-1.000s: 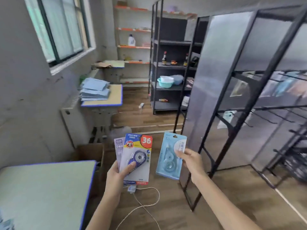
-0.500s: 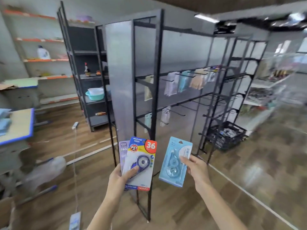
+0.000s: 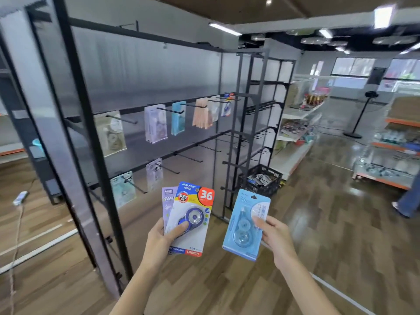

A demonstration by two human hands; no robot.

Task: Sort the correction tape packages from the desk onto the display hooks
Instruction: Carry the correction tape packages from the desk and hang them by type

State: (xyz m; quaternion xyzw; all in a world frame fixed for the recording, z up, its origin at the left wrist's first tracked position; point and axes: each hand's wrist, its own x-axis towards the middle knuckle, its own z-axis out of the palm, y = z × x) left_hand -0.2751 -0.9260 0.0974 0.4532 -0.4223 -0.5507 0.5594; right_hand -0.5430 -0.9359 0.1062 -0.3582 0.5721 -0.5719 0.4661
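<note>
Before you stands one tall black metal display rack (image 3: 91, 123) with two rows of thin black hooks (image 3: 170, 110) carrying hanging packages. You carry three correction tape packages. Your left hand (image 3: 159, 242) grips two fanned together: a white card with a red "36" badge and dark blue dispenser (image 3: 193, 219), overlapping a pale purple card (image 3: 167, 201). Your right hand (image 3: 276, 237) pinches one light blue blister package (image 3: 244, 226) by its right edge

View swung right; display rack (image 3: 141, 114) now nearer.
</note>
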